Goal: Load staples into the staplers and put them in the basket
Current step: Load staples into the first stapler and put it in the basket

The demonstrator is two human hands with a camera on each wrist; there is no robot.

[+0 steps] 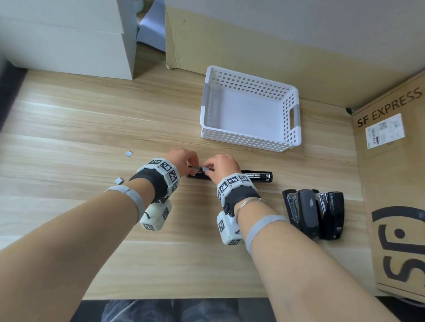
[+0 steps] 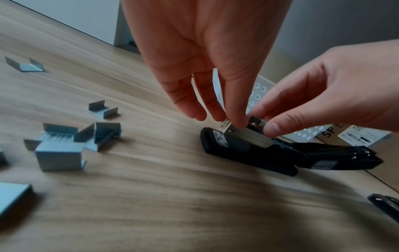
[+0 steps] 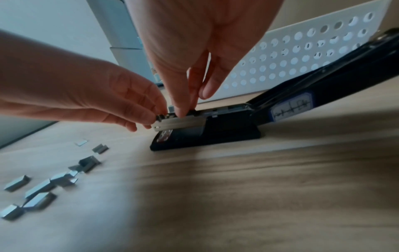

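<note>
A black stapler (image 1: 253,177) lies opened flat on the wooden table, its lid swung out to the right. My left hand (image 1: 190,165) pinches the front end of its metal magazine (image 2: 248,138). My right hand (image 1: 207,168) pinches a short staple strip (image 2: 257,121) over the magazine channel. In the right wrist view my right hand (image 3: 185,110) reaches down onto the stapler (image 3: 215,133) while my left hand (image 3: 153,119) holds its tip. The white perforated basket (image 1: 243,139) stands empty beyond the stapler. Several loose staple strips (image 2: 58,153) lie to the left.
Three more black staplers (image 1: 314,214) lie bunched at the right. A large SF EXPRESS cardboard box (image 1: 408,176) borders the table's right side. White boxes (image 1: 64,22) and a cardboard panel (image 1: 241,41) stand along the back. Two staple strips (image 1: 129,153) show left of my hands.
</note>
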